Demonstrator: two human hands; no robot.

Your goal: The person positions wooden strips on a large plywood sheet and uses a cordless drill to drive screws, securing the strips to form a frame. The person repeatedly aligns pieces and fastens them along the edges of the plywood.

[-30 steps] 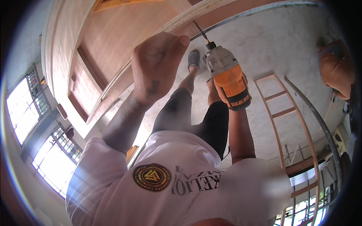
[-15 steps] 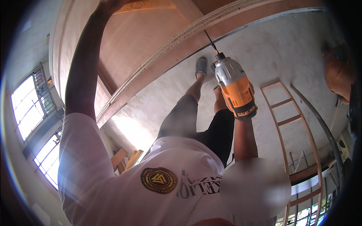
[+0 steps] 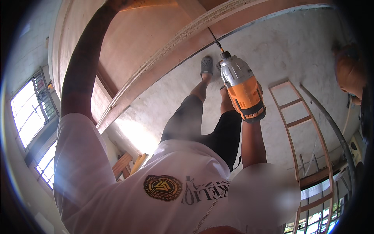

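My right hand [image 3: 260,89] is closed round an orange and silver power drill [image 3: 244,93], which hides most of the hand. A long, thin dark bit [image 3: 214,38] sticks out of its chuck. The bit's tip overlaps the lower edge board of a large wooden panel frame [image 3: 171,54]; whether it touches the wood I cannot tell. Raised at the upper left, my left hand [image 3: 116,4] is at an orange-lit wooden strip [image 3: 150,4] on the panel. The top of the picture cuts off its fingers.
A narrow wooden ladder-like frame [image 3: 299,121] stands at the right beside a curved dark pipe [image 3: 331,123]. Pieces of wood [image 3: 123,163] lie at the lower left, near barred windows [image 3: 29,111]. A brown rounded object [image 3: 348,72] is at the far right.
The drill and its bit have shifted slightly up and left in the picture. My left arm has moved a little to the left, while the whole view has tilted slightly.
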